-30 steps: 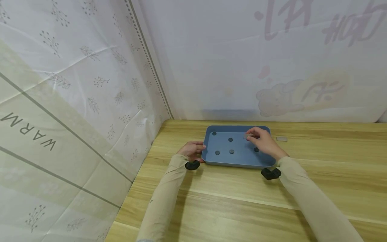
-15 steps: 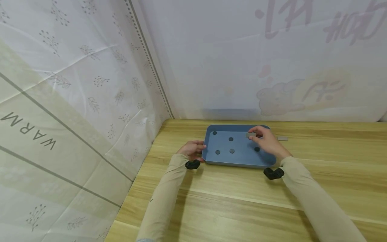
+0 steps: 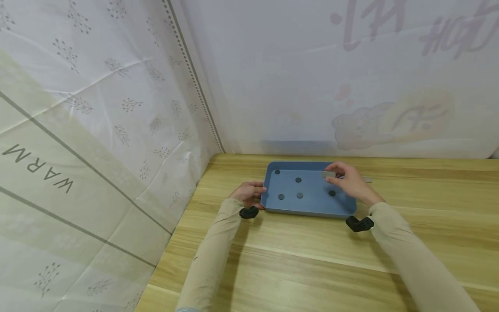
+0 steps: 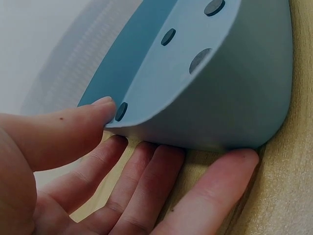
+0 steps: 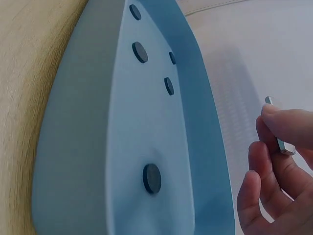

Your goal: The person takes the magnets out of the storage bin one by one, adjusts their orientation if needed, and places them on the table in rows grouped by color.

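Observation:
A shallow blue tray (image 3: pixel 308 212) holds several small dark round discs (image 3: pixel 299 195), lying apart on its floor. My left hand (image 3: pixel 246 193) holds the tray's left end, thumb (image 4: pixel 100 112) over the rim and fingers (image 4: pixel 161 171) against the outer wall. Over the back right part of the tray, my right hand (image 3: pixel 352 184) pinches a small flat grey rectangular metal bar (image 3: pixel 328 174). In the right wrist view the bar (image 5: pixel 286 148) shows edge-on between thumb and fingers, raised above the tray floor. The hand covers the tray's back right corner in the head view.
A second flat grey bar (image 3: pixel 368 180) lies on the wooden table (image 3: pixel 296 260) right of the tray, partly hidden by my right hand. Printed white cloth (image 3: pixel 273 86) hangs behind the table and along its left side.
My right hand has moved right with the metal bar, from over the tray toward its right rim, and now partly covers the second bar. My left hand stays on the tray.

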Available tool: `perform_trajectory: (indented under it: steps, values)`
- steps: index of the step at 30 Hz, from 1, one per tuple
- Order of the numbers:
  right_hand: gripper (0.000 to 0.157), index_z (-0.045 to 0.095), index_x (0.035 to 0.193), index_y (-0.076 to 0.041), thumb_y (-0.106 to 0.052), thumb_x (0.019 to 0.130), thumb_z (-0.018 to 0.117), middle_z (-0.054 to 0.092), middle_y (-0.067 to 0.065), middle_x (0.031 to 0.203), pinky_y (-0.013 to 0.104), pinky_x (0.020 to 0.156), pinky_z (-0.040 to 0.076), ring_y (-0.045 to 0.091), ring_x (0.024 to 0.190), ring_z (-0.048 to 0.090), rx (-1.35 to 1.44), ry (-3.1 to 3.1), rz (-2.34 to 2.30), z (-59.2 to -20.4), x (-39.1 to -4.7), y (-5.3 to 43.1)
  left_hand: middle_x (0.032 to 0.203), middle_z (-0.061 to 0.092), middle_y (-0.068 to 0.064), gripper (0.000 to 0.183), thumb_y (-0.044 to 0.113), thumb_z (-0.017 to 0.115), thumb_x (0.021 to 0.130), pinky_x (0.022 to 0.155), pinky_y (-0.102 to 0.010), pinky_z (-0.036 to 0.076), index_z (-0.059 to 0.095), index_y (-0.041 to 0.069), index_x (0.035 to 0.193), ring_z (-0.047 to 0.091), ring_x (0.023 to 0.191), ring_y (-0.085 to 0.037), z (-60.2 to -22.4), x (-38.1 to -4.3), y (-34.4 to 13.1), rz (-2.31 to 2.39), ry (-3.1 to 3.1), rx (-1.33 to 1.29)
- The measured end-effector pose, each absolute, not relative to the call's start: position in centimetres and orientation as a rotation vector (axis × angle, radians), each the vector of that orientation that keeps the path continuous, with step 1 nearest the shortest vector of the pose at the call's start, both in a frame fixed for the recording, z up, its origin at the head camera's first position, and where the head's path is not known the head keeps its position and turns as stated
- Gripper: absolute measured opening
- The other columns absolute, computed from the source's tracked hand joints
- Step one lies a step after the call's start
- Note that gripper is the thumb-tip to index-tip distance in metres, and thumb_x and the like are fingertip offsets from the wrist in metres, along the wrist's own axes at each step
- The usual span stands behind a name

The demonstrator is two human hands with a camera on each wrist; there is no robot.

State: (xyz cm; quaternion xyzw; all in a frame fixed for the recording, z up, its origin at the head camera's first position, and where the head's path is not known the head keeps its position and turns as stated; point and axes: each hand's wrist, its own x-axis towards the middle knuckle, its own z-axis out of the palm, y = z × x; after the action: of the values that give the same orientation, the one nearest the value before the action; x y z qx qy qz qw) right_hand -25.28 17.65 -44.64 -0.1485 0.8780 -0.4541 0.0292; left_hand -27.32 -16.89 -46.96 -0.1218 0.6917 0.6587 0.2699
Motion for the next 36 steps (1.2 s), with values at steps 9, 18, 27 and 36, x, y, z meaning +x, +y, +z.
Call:
perform_trajectory:
  steps: [9, 18, 27, 36]
  values:
    - [0.033, 0.057, 0.122, -0.006, -0.021, 0.094, 0.065, 0.059, 0.017, 0.122, 0.031, 0.071, 0.043, 0.023, 0.092, 0.049, -0.428, 2.716, -1.412, -44.0, -25.0, 18.8, 0.119, 0.061, -0.022, 0.044, 0.005, 0.057, 0.096, 0.090, -0.059, 0.050, 0.047, 0.001, 0.139, 0.061, 0.102, -0.029, -46.9, -27.2, -16.8, 1.782, 1.865, -0.342]
    - [0.032, 0.058, 0.119, -0.005, -0.018, 0.092, 0.067, 0.060, 0.018, 0.122, 0.026, 0.067, 0.045, 0.018, 0.086, 0.050, -0.425, 2.739, -1.430, -43.8, -24.9, 19.8, 0.119, 0.060, -0.020, 0.044, 0.006, 0.057, 0.096, 0.087, -0.056, 0.052, 0.047, 0.002, 0.139, 0.060, 0.102, -0.028, -47.1, -27.4, -16.9, 1.778, 1.867, -0.336]
    - [0.031, 0.058, 0.119, -0.003, -0.015, 0.092, 0.067, 0.060, 0.020, 0.120, 0.024, 0.066, 0.044, 0.016, 0.084, 0.049, -0.392, 2.775, -1.407, -43.6, -24.6, 21.6, 0.120, 0.061, -0.020, 0.044, 0.006, 0.058, 0.096, 0.085, -0.054, 0.054, 0.049, 0.002, 0.138, 0.061, 0.102, -0.027, -47.1, -27.3, -16.9, 1.774, 1.866, -0.333]
    - [0.033, 0.058, 0.119, -0.003, -0.020, 0.092, 0.067, 0.060, 0.016, 0.112, 0.023, 0.064, 0.044, 0.009, 0.082, 0.050, -0.349, 2.829, -1.392, -43.8, -24.6, 23.5, 0.120, 0.060, -0.020, 0.045, 0.005, 0.058, 0.095, 0.092, -0.059, 0.049, 0.047, 0.002, 0.139, 0.060, 0.103, -0.028, -47.0, -27.2, -16.8, 1.795, 1.858, -0.364]
